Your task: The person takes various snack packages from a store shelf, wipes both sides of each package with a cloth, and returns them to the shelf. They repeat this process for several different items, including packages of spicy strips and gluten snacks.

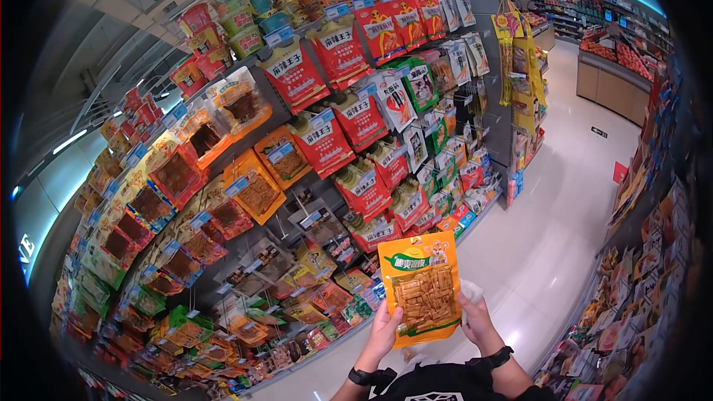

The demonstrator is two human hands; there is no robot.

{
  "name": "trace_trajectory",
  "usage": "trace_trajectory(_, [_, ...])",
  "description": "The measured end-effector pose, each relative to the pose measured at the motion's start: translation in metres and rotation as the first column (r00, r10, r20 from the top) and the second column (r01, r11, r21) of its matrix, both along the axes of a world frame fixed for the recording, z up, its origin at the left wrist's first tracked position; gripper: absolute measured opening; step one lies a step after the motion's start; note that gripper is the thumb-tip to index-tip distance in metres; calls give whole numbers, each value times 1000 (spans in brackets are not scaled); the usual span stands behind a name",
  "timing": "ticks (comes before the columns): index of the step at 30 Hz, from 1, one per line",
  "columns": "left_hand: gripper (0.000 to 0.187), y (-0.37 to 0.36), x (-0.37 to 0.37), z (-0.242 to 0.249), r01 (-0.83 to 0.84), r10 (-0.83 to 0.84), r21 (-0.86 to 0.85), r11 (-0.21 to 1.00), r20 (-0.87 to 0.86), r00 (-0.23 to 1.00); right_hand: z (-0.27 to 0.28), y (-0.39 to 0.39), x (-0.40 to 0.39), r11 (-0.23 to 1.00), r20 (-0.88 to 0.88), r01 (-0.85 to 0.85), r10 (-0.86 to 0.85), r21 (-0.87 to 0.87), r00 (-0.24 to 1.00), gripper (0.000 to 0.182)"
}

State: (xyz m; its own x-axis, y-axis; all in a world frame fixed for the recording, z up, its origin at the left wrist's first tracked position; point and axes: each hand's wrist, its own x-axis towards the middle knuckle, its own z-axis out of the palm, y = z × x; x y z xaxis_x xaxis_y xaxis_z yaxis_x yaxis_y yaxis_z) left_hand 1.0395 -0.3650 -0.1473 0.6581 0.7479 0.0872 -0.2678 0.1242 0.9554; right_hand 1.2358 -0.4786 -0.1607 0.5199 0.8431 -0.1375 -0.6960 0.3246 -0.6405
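I hold an orange snack packet [420, 286] upright in front of me, with a clear window showing tan strips and a green label at its top. My left hand [383, 332] grips its lower left edge. My right hand [476, 319] grips its right side and seems to hold a small pale scrap behind it. Both wrists wear black bands. The packet hangs over the aisle floor, just right of the shelf wall.
A tall shelf wall [290, 215] of hanging red, orange and green snack packets fills the left. More stocked shelves [639, 267] line the right. A pale tiled aisle floor [557, 208] runs between them toward produce bins [616, 67] at the far right.
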Motion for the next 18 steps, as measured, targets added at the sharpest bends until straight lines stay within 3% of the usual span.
trace_trajectory(6, [53, 9, 0, -1, 1, 1, 12, 1000, -149, 989, 10, 4, 6, 998, 261, -36, 46, -41, 964, 34])
trace_trajectory(7, [59, 4, 4, 6, -100, 168, 242, 965, -281, 945, 14, 7, 4, 999, 262, -36, 45, -41, 964, 34])
trace_trajectory(8, [65, 0, 8, 13, -157, 353, 469, 869, -364, 862, 20, 12, 0, 995, 369, 81, -57, -51, 928, 32])
trace_trajectory(9, [78, -1, 11, 16, -143, 406, 566, 812, -372, 835, 26, 15, -5, 979, 472, 197, -152, -48, 868, 31])
trace_trajectory(10, [78, -4, 15, 19, -144, 407, 566, 812, -372, 835, 30, 16, -9, 979, 473, 197, -151, -48, 868, 31])
trace_trajectory(12, [79, -11, 24, 24, -82, 170, 376, 923, -206, 964, 40, 18, -19, 958, 808, 288, -180, 14, 561, 30])
trace_trajectory(13, [81, -15, 28, 25, -79, 104, 238, 968, -95, 990, 44, 19, -27, 949, 888, 298, -219, 98, 404, 31])
trace_trajectory(14, [81, -11, 23, 14, -84, 108, 236, 968, -92, 990, 51, 20, -31, 951, 890, 294, -216, 97, 402, 31])
trace_trajectory(16, [82, 3, 6, -33, 72, -75, -44, 996, -62, 995, 63, 24, -36, 935, 942, 122, -334, 334, -21, 36])
trace_trajectory(17, [73, 1, 5, -40, 49, -50, 63, 997, 17, 999, 58, 26, -40, 948, 951, 88, -308, 308, -6, 40])
trace_trajectory(18, [73, 2, 4, -47, 47, -48, 62, 997, 25, 999, 58, 26, -41, 948, 952, 84, -307, 307, -13, 40])
